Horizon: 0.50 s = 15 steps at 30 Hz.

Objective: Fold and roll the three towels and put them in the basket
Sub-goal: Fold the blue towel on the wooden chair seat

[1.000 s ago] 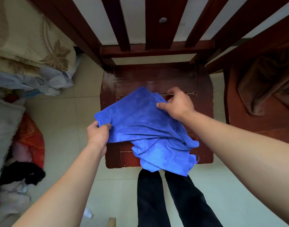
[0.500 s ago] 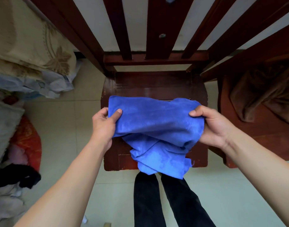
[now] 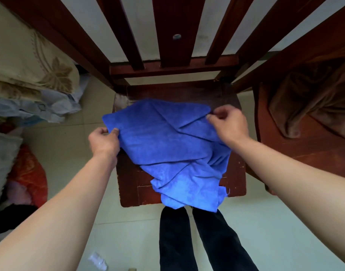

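Room: pale tiled floor (image 3: 69, 153), with a dark red wooden chair (image 3: 128, 184) straight ahead and bedding (image 3: 30, 63) piled at the left.
Towel: one blue towel (image 3: 167, 141) lies over the chair seat. Its far part is spread between the hands, and its near end is bunched in creases and hangs over the front edge of the seat.
Left hand (image 3: 104, 140): pinches the towel's left edge, thumb on top and fingers curled under.
Right hand (image 3: 229, 124): pinches the far right corner with curled fingertips, well apart from the left hand, so the cloth between them is fairly flat.
Feel: it looks light, soft and limp, with a plush nap. It probably sags wherever it is not held and keeps no crease by itself. It is not fragile and should not slip from a pinch.
Where to hold: the corners and hemmed edges seem best, one in each hand, pulled gently apart. A hold in the middle would only gather more folds.
Risk: the hanging end may drag the rest off the smooth seat once the hold loosens.
Other cloth: a brown cloth (image 3: 308, 98) lies crumpled on a second chair (image 3: 275, 149) at the right. Whether it is one of the three towels I cannot tell.
Basket: not in view.
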Each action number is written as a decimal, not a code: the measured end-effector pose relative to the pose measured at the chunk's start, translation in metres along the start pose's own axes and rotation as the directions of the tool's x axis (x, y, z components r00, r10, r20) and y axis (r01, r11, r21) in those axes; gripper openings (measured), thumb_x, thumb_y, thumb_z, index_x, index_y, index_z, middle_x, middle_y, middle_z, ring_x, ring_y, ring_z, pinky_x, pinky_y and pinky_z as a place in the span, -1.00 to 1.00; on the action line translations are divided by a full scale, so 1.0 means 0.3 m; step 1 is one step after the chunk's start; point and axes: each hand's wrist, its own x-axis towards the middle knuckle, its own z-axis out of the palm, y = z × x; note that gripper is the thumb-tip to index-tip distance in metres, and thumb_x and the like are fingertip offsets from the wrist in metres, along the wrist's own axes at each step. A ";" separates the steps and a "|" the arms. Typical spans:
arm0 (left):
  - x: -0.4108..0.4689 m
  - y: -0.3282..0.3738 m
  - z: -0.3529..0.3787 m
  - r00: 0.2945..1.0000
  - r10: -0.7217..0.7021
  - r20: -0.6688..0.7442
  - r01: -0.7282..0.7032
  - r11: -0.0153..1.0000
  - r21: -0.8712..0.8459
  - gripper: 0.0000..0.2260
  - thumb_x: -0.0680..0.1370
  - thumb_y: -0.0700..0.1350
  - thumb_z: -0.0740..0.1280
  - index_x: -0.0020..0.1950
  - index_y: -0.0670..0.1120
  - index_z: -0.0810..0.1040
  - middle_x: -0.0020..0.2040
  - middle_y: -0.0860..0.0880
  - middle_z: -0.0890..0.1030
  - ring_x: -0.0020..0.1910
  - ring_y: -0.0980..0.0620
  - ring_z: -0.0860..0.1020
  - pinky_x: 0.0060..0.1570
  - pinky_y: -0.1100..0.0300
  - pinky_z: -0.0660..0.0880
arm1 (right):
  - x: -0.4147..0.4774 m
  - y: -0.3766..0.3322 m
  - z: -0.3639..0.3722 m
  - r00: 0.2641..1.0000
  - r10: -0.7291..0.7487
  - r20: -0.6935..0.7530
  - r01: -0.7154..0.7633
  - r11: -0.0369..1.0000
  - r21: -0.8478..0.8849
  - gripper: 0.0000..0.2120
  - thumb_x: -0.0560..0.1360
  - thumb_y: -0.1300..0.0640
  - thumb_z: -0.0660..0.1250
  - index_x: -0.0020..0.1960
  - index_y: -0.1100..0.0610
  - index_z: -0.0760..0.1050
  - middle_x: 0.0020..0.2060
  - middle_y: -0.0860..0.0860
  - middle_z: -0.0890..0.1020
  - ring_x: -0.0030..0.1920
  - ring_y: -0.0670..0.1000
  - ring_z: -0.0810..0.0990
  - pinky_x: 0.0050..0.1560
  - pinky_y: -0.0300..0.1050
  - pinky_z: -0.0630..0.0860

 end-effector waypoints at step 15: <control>-0.013 0.064 0.012 0.979 0.075 0.192 -0.048 0.989 -0.142 -0.84 0.56 -0.23 0.33 -0.22 -0.08 0.50 -0.22 -0.06 0.57 -0.16 -0.05 0.55 -0.16 0.07 0.51 | 0.177 -0.055 -0.104 0.952 0.146 -0.269 -0.036 0.926 0.375 -0.82 0.34 0.03 0.45 -0.18 0.07 0.49 -0.34 -0.05 0.52 -0.25 -0.02 0.52 -0.18 0.00 0.55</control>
